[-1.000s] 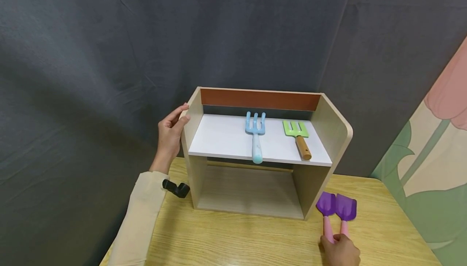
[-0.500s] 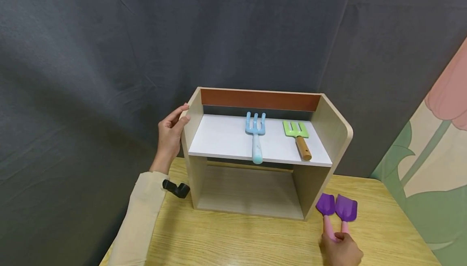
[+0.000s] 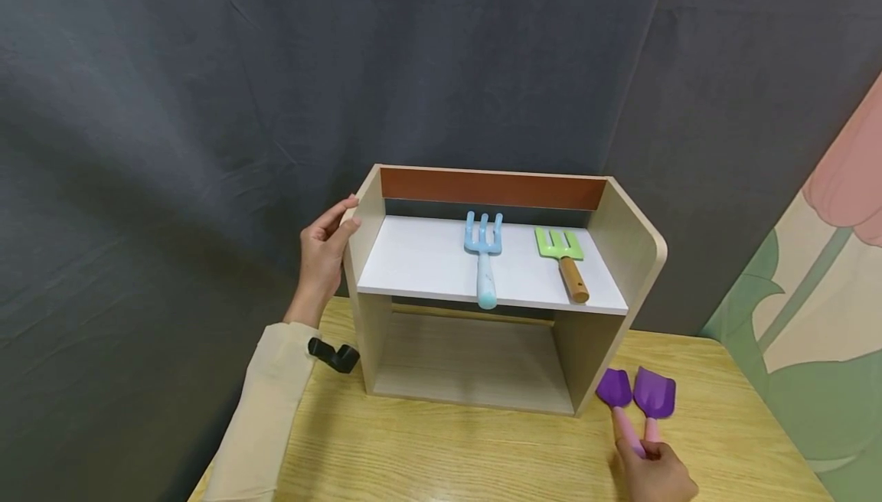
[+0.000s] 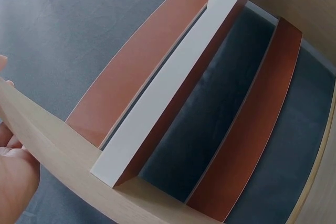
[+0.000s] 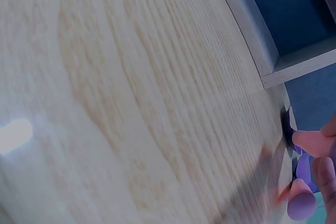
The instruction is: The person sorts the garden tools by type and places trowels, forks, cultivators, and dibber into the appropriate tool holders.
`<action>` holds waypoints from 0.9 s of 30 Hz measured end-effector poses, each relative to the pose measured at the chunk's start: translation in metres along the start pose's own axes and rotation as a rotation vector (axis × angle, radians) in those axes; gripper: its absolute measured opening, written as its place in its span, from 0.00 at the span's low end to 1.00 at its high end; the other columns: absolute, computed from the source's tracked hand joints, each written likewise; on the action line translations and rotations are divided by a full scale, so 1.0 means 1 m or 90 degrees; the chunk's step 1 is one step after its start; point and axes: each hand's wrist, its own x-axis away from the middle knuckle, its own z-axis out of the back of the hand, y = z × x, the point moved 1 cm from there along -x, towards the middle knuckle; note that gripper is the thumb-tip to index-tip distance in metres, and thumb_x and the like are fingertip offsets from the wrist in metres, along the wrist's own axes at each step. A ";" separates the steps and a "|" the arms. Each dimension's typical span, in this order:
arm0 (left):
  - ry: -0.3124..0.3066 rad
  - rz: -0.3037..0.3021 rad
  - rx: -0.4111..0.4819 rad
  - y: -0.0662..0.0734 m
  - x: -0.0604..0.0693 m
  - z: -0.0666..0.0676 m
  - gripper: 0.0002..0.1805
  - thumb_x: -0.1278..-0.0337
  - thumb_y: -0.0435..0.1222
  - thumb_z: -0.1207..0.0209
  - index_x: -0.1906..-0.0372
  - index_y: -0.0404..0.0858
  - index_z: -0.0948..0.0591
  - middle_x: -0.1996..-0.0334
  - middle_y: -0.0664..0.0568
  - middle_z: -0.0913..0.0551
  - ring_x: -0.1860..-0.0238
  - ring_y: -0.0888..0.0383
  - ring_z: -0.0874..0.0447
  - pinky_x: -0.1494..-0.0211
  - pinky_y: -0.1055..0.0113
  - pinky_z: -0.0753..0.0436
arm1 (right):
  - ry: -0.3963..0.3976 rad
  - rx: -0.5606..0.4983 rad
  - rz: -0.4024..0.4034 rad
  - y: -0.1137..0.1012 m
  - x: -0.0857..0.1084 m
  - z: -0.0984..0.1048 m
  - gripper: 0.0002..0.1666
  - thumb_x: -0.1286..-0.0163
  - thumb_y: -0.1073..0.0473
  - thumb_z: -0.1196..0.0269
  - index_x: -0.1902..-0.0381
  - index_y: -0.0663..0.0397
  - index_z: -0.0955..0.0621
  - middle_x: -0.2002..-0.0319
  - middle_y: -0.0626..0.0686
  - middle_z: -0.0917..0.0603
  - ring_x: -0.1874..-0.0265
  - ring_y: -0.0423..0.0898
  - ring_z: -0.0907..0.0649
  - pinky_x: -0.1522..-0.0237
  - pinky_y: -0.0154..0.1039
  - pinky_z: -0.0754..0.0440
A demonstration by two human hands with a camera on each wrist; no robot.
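A small wooden shelf unit with a white middle board stands on the table. My left hand holds the front edge of its left side panel, thumb and fingers on either side; the left wrist view shows the panel between them. Right of the shelf lie two toy shovels with purple blades and pink handles. My right hand grips the handle of the left shovel, which is slanted. The right shovel lies beside it, its handle partly hidden by the hand.
On the white board lie a light blue toy fork, its handle slightly over the front edge, and a green toy rake with a brown handle. A grey curtain hangs behind. A flower-patterned panel stands at the right.
My right hand has shifted slightly right, swinging the left shovel's handle toward the right. Its blade has moved a little nearer and away from the other blade. The left hand stays put.
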 end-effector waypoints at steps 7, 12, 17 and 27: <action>0.003 0.001 -0.014 0.001 0.001 0.000 0.21 0.39 0.26 0.41 0.41 0.24 0.24 0.41 0.39 0.24 0.38 0.53 0.28 0.36 0.55 0.31 | -0.015 0.019 -0.021 -0.004 0.000 0.006 0.32 0.48 0.39 0.29 0.67 0.67 0.16 0.73 0.66 0.16 0.73 0.67 0.18 0.70 0.54 0.26; 0.001 -0.004 -0.010 0.002 0.000 -0.001 0.21 0.39 0.26 0.41 0.41 0.24 0.24 0.40 0.39 0.24 0.38 0.52 0.28 0.36 0.54 0.31 | -0.043 0.032 -0.028 -0.009 -0.002 0.013 0.33 0.46 0.39 0.31 0.63 0.67 0.16 0.70 0.66 0.15 0.69 0.68 0.18 0.67 0.56 0.26; 0.008 -0.007 -0.014 0.001 -0.001 -0.001 0.21 0.40 0.26 0.41 0.42 0.23 0.24 0.41 0.38 0.23 0.38 0.52 0.27 0.35 0.55 0.32 | -0.089 0.049 -0.064 -0.013 -0.004 0.022 0.37 0.44 0.34 0.35 0.60 0.66 0.16 0.65 0.67 0.15 0.66 0.67 0.18 0.67 0.55 0.26; 0.011 -0.010 -0.002 0.000 -0.001 -0.002 0.20 0.39 0.25 0.42 0.42 0.22 0.24 0.41 0.36 0.24 0.38 0.52 0.28 0.34 0.55 0.33 | -0.119 0.045 -0.108 -0.020 -0.007 0.031 0.45 0.44 0.26 0.40 0.55 0.65 0.18 0.61 0.67 0.15 0.60 0.67 0.18 0.64 0.56 0.26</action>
